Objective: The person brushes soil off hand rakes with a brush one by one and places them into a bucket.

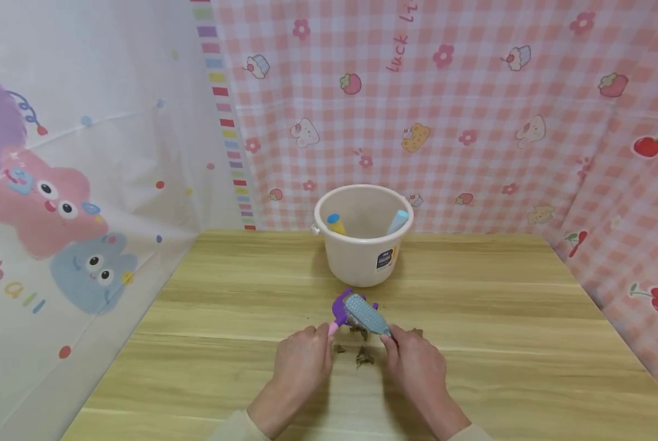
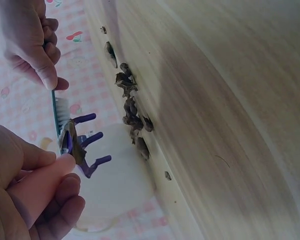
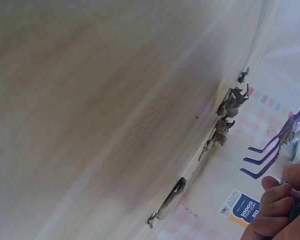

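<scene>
My left hand (image 1: 304, 362) grips the pink handle of a small purple hand rake (image 1: 339, 307) with three bent prongs. In my right hand (image 1: 418, 362) is a blue-green brush (image 1: 366, 315), held by its narrow end. White bristles (image 2: 63, 109) of the brush meet the rake's head, where a brown scrap (image 2: 79, 150) shows. Both tools are raised above the tabletop. Below them lie several dry, crumpled brown leaves (image 1: 364, 356), also seen as leaf pieces (image 3: 233, 102) in the right wrist view.
A cream bucket (image 1: 356, 263) stands behind the tools, with a yellow handle (image 1: 337, 226) and a light-blue handle (image 1: 397, 222) inside. The wooden table (image 1: 224, 306) meets a pink checked curtain (image 1: 445, 122) at the back and a white printed one (image 1: 130, 153) at the left.
</scene>
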A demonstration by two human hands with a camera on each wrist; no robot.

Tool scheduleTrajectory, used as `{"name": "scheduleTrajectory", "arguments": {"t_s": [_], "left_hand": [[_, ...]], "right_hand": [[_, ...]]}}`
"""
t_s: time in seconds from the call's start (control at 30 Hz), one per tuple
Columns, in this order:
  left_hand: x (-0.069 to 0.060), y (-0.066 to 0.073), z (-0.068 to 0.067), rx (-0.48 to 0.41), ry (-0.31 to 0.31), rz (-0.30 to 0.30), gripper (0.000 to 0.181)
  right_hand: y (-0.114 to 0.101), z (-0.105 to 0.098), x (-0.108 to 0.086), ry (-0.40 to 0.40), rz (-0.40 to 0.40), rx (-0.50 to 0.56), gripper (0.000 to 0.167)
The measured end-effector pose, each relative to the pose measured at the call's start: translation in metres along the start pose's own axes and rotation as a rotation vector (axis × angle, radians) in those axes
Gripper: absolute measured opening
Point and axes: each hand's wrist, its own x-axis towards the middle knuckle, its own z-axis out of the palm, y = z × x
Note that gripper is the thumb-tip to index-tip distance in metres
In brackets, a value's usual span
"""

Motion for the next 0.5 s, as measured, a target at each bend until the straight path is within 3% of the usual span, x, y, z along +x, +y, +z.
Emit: {"name": "scheduleTrajectory", "arguments": {"t_s": [0.2, 0.5], "left_hand": [[-0.0003, -0.0004, 0.0001, 0.003, 0.023, 0.017, 0.013], [-0.0002, 0.0001, -0.0002, -0.013, 0.008, 0.005, 0.013]], "right_hand": [[0.0017, -0.0007, 0.0021, -0.030, 0.044, 0.035, 0.018], [0.0044, -0.0015, 0.0031, -0.023, 0.064, 0.061, 0.016]]}}
